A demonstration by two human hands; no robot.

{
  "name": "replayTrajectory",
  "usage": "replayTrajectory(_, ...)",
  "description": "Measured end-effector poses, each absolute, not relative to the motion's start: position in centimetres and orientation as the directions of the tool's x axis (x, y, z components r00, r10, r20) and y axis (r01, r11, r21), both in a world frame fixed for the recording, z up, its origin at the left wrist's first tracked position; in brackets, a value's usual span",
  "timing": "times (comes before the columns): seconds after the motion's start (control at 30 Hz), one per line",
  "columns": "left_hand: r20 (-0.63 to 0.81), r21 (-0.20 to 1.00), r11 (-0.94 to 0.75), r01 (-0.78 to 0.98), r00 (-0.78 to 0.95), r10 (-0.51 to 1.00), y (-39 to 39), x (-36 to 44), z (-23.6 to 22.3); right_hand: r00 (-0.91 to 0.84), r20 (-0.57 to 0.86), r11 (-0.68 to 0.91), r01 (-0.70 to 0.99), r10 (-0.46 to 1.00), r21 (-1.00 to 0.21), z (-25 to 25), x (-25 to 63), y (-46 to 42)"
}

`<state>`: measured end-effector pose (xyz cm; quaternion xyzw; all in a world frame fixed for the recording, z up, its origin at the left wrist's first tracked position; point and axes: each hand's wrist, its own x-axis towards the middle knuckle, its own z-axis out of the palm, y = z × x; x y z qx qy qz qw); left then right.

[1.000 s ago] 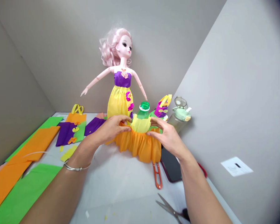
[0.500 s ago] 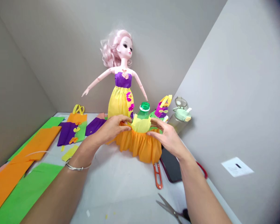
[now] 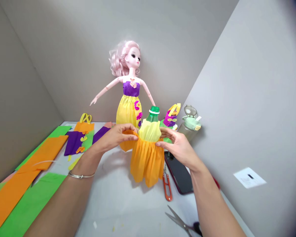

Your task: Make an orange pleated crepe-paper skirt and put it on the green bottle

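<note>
A small doll dress [image 3: 149, 158] with a yellow bodice and a gathered orange skirt is fitted around a green bottle [image 3: 154, 114], whose neck sticks out at the top. At the waist's left side, my left hand [image 3: 118, 135] pinches the cloth between thumb and fingers. Across from it, my right hand [image 3: 176, 143] is closed on the waist's right side, its fingers partly behind the dress. The skirt hangs down towards the table, and most of the bottle is hidden inside.
Behind the dress, a pink-haired doll [image 3: 132, 70] stands against the wall. Green and orange cloth [image 3: 27, 181] and a small bag [image 3: 80, 138] lie left. To the right are scissors [image 3: 179, 220], orange thread snips [image 3: 167, 187], a phone [image 3: 179, 172] and a drinking bottle [image 3: 188, 126].
The orange skirt has dropped from a bunched, sideways spread to hanging down in front. Both hands stay at the waist. The view has shifted slightly.
</note>
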<state>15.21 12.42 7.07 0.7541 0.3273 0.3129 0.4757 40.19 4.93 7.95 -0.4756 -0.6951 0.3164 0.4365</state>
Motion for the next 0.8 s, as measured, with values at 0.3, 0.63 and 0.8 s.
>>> replayTrajectory(0.3,0.081,0.965,-0.206,0.165,0.557,0.827,11.3,14.9,8.5,-0.190,0.285,0.331,0.290,0.939,-0.898,8.9,40.3,4.1)
replayTrajectory(0.63,0.088,0.962,-0.229,0.148,0.627,0.774,9.4,12.4,8.7,-0.310,0.267,0.360,0.298,0.912,-0.884,9.5,38.5,2.9)
replayTrajectory(0.8,0.076,0.948,-0.248,0.197,0.621,0.780,6.8,9.7,9.5,-0.364,0.253,0.376,0.322,0.897,-0.869,10.7,36.4,1.1)
